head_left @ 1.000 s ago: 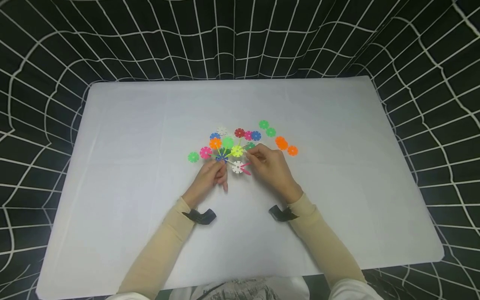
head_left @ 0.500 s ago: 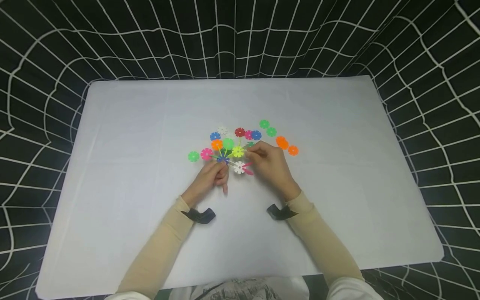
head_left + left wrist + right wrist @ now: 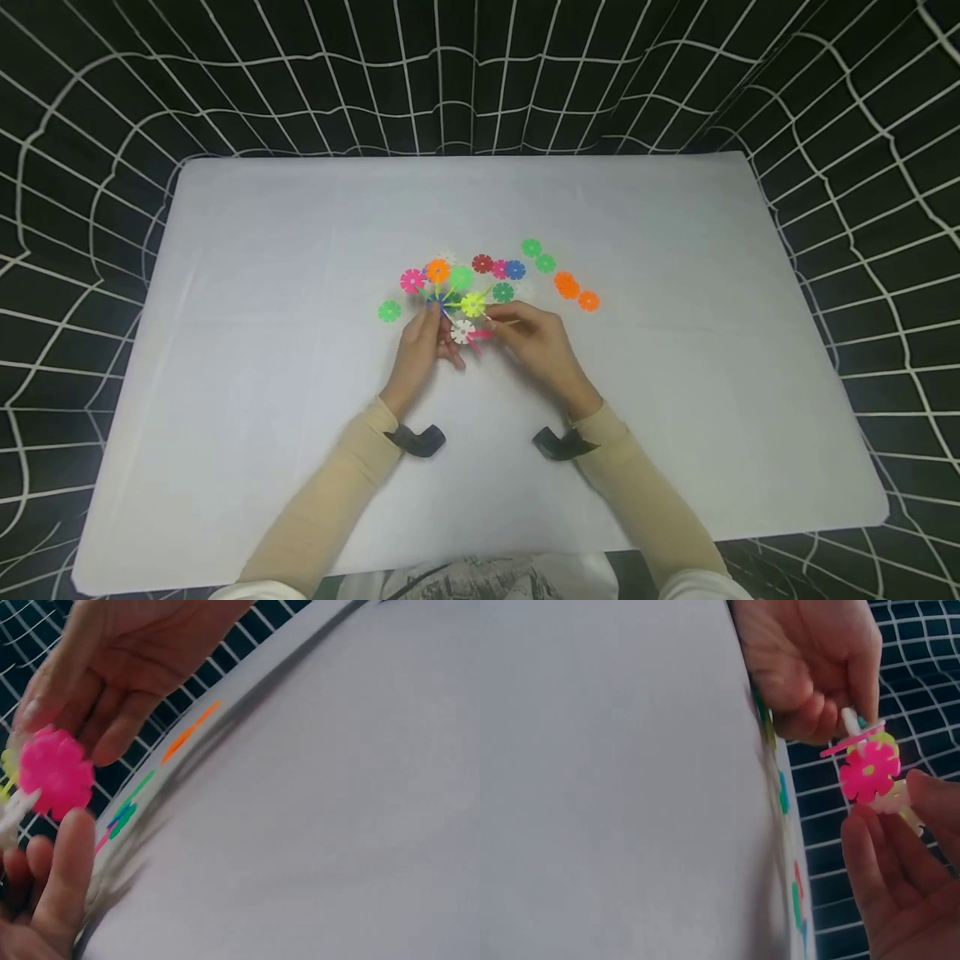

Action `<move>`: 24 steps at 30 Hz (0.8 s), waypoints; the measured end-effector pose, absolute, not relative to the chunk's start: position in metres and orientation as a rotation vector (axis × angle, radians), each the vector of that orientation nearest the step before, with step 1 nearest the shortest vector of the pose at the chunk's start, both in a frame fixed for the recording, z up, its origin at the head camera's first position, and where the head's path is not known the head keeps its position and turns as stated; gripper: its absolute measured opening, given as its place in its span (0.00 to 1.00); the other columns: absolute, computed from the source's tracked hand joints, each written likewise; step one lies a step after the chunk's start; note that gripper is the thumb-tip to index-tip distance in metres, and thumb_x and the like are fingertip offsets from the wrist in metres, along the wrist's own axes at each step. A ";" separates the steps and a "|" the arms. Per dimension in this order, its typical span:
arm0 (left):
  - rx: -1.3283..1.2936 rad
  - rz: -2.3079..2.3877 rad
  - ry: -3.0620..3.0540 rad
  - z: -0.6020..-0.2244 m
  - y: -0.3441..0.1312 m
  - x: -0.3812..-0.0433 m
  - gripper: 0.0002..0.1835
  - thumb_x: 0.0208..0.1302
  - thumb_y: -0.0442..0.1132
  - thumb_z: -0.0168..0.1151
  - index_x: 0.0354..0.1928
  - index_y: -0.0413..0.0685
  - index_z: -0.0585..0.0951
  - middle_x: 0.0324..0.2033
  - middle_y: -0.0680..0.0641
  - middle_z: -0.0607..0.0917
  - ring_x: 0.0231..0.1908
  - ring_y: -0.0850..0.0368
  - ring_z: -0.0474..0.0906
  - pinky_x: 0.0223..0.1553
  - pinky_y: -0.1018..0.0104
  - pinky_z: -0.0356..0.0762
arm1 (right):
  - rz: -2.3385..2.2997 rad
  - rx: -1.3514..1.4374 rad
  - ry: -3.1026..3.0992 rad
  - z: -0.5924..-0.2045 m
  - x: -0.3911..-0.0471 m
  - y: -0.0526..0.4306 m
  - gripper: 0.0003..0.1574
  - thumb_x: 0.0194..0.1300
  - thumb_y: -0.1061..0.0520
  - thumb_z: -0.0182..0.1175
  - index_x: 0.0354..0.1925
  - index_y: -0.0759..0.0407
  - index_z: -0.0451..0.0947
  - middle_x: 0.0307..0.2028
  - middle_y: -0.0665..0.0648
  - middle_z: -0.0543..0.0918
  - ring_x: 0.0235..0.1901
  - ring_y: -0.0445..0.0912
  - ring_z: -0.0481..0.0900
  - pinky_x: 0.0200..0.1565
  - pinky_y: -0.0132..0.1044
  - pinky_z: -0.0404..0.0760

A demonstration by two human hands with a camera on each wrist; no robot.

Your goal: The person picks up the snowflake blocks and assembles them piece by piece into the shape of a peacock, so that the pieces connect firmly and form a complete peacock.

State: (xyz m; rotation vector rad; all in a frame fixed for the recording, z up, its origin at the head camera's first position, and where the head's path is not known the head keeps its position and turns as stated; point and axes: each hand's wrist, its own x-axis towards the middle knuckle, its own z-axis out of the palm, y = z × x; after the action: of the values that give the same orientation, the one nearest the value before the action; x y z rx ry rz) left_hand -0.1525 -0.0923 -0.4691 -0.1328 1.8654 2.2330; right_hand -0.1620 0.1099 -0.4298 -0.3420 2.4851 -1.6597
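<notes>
An assembly of slotted plastic discs is held up over the table between both hands. Its blue disc [image 3: 440,302] lies at the hub, with pink [image 3: 412,281], orange [image 3: 437,271], light green [image 3: 461,278], yellow [image 3: 472,304] and white [image 3: 462,332] discs joined around it. My left hand [image 3: 422,342] pinches the assembly at the blue hub. My right hand [image 3: 538,337] pinches a whitish disc [image 3: 892,797] at the yellow disc's right side. In the right wrist view, a pink disc [image 3: 870,772] faces the camera just beyond my right fingertips.
Loose discs lie beyond the hands on the white table [image 3: 262,375]: a green one [image 3: 389,311] at left, a dark red one [image 3: 482,263], a blue one [image 3: 514,269], and orange ones [image 3: 567,286] at right. A white-gridded black curtain [image 3: 472,75] surrounds the table.
My left hand has turned more upright and shifted slightly right, rotating the assembly. Its pink and orange discs moved up and the white one left. My right hand stays pinching beside the yellow disc.
</notes>
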 end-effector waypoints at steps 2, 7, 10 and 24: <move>-0.160 2.255 1.920 -0.469 -0.091 -0.152 0.21 0.81 0.54 0.43 0.37 0.45 0.69 0.24 0.49 0.74 0.17 0.58 0.81 0.28 0.62 0.86 | -1.677 -0.394 2.488 -0.430 -0.159 0.108 0.15 0.66 0.60 0.68 0.51 0.57 0.86 0.48 0.56 0.89 0.49 0.49 0.86 0.52 0.33 0.85; -0.214 2.419 1.944 -0.471 -0.092 -0.153 0.10 0.79 0.45 0.50 0.39 0.48 0.68 0.29 0.51 0.74 0.24 0.62 0.78 0.27 0.67 0.86 | -1.623 -0.560 2.514 -0.429 -0.154 0.107 0.18 0.66 0.65 0.66 0.54 0.58 0.85 0.53 0.57 0.88 0.54 0.50 0.85 0.57 0.42 0.85; -0.282 2.483 1.912 -0.471 -0.093 -0.154 0.06 0.77 0.40 0.53 0.40 0.49 0.70 0.29 0.53 0.77 0.29 0.65 0.77 0.29 0.71 0.85 | -1.525 -0.653 2.557 -0.429 -0.151 0.109 0.20 0.67 0.66 0.65 0.57 0.56 0.84 0.54 0.56 0.87 0.56 0.49 0.84 0.60 0.45 0.83; -0.283 2.459 1.838 -0.469 -0.097 -0.156 0.09 0.79 0.40 0.50 0.37 0.47 0.74 0.24 0.55 0.67 0.28 0.62 0.63 0.27 0.75 0.68 | -1.323 -0.436 2.577 -0.414 -0.152 0.148 0.14 0.71 0.59 0.63 0.52 0.56 0.85 0.46 0.53 0.89 0.45 0.46 0.85 0.50 0.39 0.86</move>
State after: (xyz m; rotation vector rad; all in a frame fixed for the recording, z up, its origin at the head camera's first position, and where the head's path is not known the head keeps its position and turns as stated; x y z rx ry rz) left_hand -0.1558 -0.0969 -0.4690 -0.2827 1.8378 2.4587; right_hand -0.1521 0.1480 -0.4139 -0.4363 2.5766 -1.3228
